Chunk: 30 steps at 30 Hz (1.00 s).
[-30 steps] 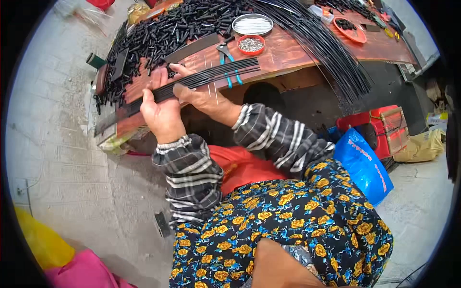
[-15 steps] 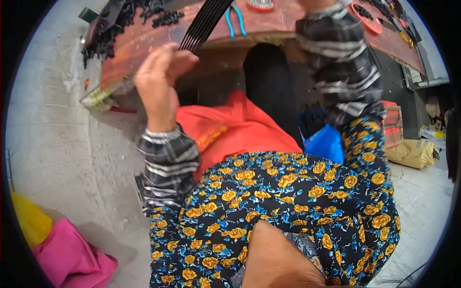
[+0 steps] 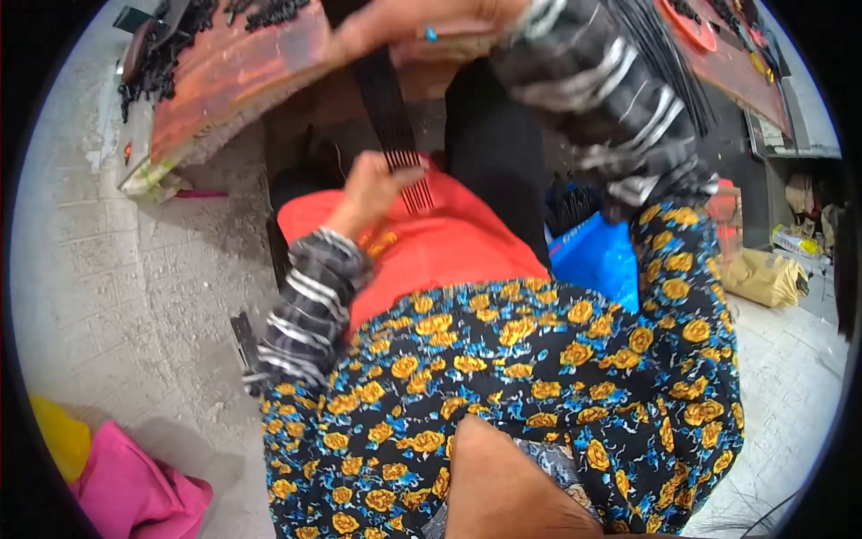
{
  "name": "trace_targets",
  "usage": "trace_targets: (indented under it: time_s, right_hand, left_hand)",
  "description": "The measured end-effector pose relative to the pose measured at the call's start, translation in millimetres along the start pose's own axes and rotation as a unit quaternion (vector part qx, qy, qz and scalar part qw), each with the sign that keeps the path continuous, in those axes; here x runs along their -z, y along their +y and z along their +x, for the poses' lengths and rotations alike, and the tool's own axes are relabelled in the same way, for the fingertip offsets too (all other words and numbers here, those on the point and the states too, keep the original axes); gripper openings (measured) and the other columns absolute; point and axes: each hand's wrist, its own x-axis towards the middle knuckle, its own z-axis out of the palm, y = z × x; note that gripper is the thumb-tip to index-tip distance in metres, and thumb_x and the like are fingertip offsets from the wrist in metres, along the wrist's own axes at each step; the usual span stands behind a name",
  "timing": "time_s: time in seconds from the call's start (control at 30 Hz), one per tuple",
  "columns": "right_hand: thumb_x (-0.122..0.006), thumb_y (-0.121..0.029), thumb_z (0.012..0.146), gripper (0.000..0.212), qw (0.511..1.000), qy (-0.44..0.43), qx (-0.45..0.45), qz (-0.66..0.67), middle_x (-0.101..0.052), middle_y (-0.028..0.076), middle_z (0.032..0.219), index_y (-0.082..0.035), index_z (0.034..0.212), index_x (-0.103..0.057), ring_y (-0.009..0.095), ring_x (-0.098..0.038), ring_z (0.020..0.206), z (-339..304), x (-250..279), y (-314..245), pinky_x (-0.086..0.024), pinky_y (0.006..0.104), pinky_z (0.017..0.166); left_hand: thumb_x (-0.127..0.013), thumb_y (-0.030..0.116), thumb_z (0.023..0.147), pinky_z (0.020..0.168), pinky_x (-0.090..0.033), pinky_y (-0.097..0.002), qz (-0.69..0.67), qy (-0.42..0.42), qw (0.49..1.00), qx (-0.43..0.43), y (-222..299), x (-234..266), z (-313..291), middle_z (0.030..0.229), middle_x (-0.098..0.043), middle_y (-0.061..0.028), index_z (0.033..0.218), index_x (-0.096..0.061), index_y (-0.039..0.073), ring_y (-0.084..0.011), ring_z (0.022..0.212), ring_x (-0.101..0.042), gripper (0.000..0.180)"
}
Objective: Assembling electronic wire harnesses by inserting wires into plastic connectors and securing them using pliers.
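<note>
Bundle of thin rods held between two hands, below the front edge of a workbench

The workbench runs across the top, with loose short rods piled at its far left end and a shallow dish toward its right. The right hand grips the rod bundle at the bench edge; the bundle hangs down to the left hand, which touches its lower end, above the lap. A bag holding more rods stands to the right of the lap, with a sack further right on the floor.
</note>
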Motion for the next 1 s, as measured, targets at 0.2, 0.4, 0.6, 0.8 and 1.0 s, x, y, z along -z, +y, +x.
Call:
trace_targets:
  time_s: [0.2, 0.4, 0.6, 0.8, 1.0]
  right_hand:
    - [-0.072, -0.031, 0.081, 0.029, 0.990, -0.035, -0.033, 0.131, -0.060, 0.001, 0.068, -0.003, 0.083, -0.063, 0.009, -0.055, 0.050, -2, -48, 37, -0.043, 0.0220, 0.042]
    - [-0.071, -0.025, 0.079, 0.025, 0.987, -0.029, -0.044, 0.154, -0.059, 0.000, 0.072, -0.003, 0.088, -0.063, 0.008, -0.055, 0.063, 12, -55, 43, -0.045, 0.0236, 0.052]
    - [-0.071, -0.022, 0.077, 0.023, 0.985, 0.008, 0.038, 0.165, -0.059, 0.000, 0.072, -0.002, 0.085, -0.063, 0.008, -0.055, 0.067, 16, -55, 44, -0.045, 0.0251, 0.059]
    - [-0.071, -0.028, 0.076, 0.035, 0.971, -0.056, 0.006, 0.234, -0.064, 0.003, 0.083, -0.001, 0.099, -0.067, 0.011, -0.059, 0.072, 19, -63, 38, -0.047, 0.0248, 0.061]
    - [-0.064, -0.034, 0.083, 0.039, 0.898, -0.086, 0.048, 0.429, -0.066, 0.007, 0.090, 0.001, 0.102, -0.066, 0.015, -0.061, 0.070, 5, -68, 53, -0.048, 0.0236, 0.054]
  left_hand:
    - [-0.065, 0.007, 0.084, 0.067, -0.048, -0.0284, -0.060, -0.007, 0.997, 0.051, 19, -32, -44, 0.083, -0.067, 0.0016, 0.090, -0.068, -0.001, -0.0088, 0.071, -0.058, 0.010]
    - [-0.069, 0.010, 0.080, 0.066, -0.048, -0.0271, -0.124, -0.041, 0.986, 0.106, 23, -2, -46, 0.075, -0.066, -0.0001, 0.090, -0.069, -0.002, -0.0089, 0.070, -0.058, 0.016]
    - [-0.054, 0.016, 0.095, 0.081, -0.051, -0.0306, -0.188, 0.340, 0.896, -0.214, 144, 122, -37, 0.093, -0.067, -0.0107, 0.106, -0.063, -0.006, -0.0156, 0.084, -0.064, 0.027]
    - [-0.037, 0.031, 0.101, 0.101, -0.044, -0.0402, -0.223, 0.099, 0.926, -0.288, 227, 134, -10, 0.120, -0.058, -0.0232, 0.138, -0.036, -0.006, -0.0315, 0.111, -0.060, 0.052]
    - [-0.037, 0.040, 0.100, 0.101, -0.043, -0.0446, -0.231, 0.091, 0.930, -0.272, 235, 120, -35, 0.115, -0.059, -0.0261, 0.139, -0.032, -0.007, -0.0368, 0.110, -0.059, 0.062]
